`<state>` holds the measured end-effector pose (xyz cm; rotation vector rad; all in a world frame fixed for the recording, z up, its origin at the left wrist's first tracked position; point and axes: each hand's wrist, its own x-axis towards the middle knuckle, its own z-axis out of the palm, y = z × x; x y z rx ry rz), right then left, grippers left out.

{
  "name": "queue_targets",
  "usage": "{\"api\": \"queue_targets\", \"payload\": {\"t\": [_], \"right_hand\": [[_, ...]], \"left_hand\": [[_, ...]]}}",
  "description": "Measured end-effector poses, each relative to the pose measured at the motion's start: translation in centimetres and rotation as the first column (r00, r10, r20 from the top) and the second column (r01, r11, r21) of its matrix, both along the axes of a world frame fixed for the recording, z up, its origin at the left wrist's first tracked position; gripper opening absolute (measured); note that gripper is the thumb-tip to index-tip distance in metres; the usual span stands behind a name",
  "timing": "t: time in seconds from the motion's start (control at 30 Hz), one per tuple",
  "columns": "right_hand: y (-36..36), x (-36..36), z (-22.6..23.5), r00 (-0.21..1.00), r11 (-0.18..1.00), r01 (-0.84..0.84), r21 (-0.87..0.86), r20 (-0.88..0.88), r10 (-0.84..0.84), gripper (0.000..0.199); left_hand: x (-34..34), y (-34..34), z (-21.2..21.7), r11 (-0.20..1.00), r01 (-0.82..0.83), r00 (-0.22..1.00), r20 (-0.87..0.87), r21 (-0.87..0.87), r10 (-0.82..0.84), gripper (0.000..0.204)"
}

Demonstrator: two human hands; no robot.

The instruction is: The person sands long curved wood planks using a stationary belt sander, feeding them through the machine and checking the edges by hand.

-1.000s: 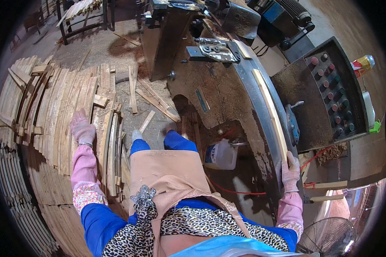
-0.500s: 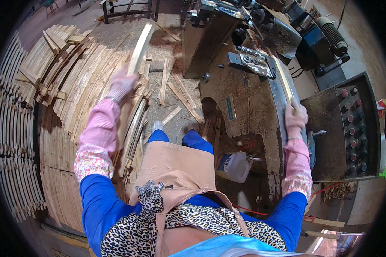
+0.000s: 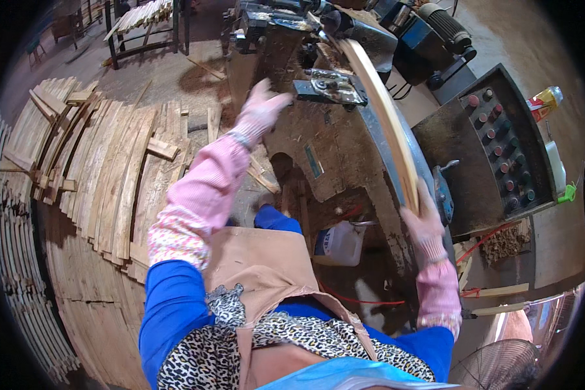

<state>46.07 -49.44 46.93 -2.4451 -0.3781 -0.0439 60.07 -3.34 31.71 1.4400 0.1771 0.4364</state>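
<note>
A long pale wooden strip (image 3: 387,114) lies along the metal edge of a woodworking machine (image 3: 344,149), its far end by the machine's head. My right hand (image 3: 428,218) grips the strip's near end, thumb on one side and fingers on the other. My left hand (image 3: 263,107) is in the air left of the metal clamp block (image 3: 331,90). Its fingers are stretched and apart, and nothing is in them. Both forearms wear pink sleeve covers.
Stacked boards (image 3: 110,175) fill the left side, with one loose short piece (image 3: 162,148) on top. A panel of buttons (image 3: 500,149) stands at the right. A plastic jug (image 3: 339,244) sits beneath the machine. A motor (image 3: 443,29) is at the back right.
My left hand has let go of a wooden strip and moved right, toward the machine. My right hand still holds a strip at the machine's edge. The view has shifted.
</note>
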Motion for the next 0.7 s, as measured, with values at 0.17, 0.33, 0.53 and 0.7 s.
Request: {"api": "queue_targets", "payload": {"t": [0.17,0.33,0.53,0.7], "right_hand": [[-14.2,-5.3,-3.5,0.938,0.925,0.335,-0.180,-0.024,-0.345,0.077],[-11.2,8.2,-5.7,0.867,0.924,0.302,-0.235,0.471,-0.164,0.075],[1.7,22.3,-5.8,0.840,0.953,0.290,-0.093,0.501,-0.207,0.060],[-3.3,20.1,-8.5,0.907,0.992,0.120,0.048,0.401,-0.129,0.056]], "left_hand": [[-8.1,6.3,-6.7,0.953,-0.093,0.866,-0.449,0.287,0.220,0.088],[-12.4,9.2,-11.3,0.957,-0.186,0.819,-0.502,0.223,0.277,0.084],[-14.1,9.5,-9.1,0.765,-0.102,0.682,-0.515,0.636,0.519,0.084],[-19.3,14.6,-9.3,0.112,-0.182,0.750,0.064,0.977,0.659,0.046]]}}
